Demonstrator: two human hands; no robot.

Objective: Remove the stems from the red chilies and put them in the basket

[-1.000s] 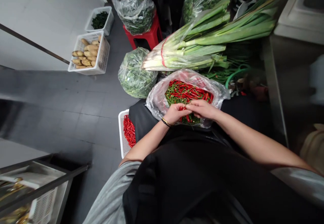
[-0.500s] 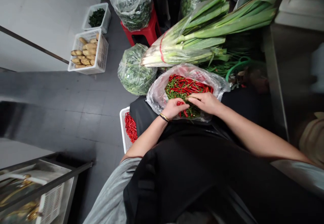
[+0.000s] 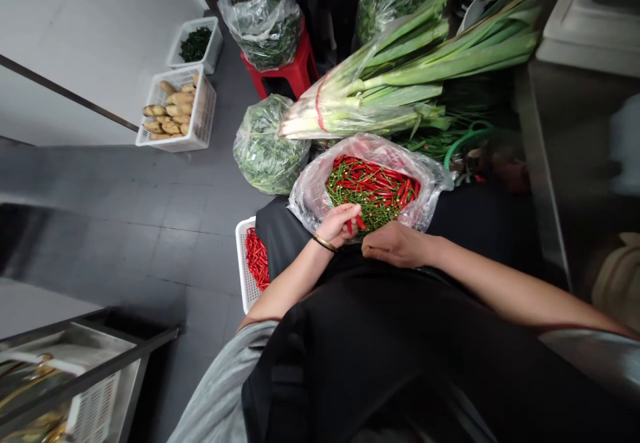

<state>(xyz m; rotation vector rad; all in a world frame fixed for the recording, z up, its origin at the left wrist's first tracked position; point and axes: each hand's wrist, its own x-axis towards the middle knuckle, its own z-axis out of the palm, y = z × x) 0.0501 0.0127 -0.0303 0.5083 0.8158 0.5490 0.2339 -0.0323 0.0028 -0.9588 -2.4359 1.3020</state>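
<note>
My left hand [image 3: 340, 225] is pinching a red chili pepper [image 3: 358, 221] at the near edge of a clear plastic bag [image 3: 310, 203], which lies open on my black apron [image 3: 285, 243]. Inside the bag is a heap of red and green chilies on green stems [image 3: 373, 189]. My right hand [image 3: 395, 244] rests just below the bag's near rim, its fingers closed together, with nothing visible in them. A white plastic basket [image 3: 245, 276] of red chilies sits beside my left knee, partly hidden by my apron and arm.
Ahead lie a bundle of leeks, bagged greens and a green hose. A co-worker's hand works at a bag on a red stool. Baskets of ginger and greens stand on the grey tile floor at left; steel shelving stands at both sides.
My right hand has moved out of the chilies to the bag's near rim. My left hand has drawn back toward the rim, and more of the chili heap shows.
</note>
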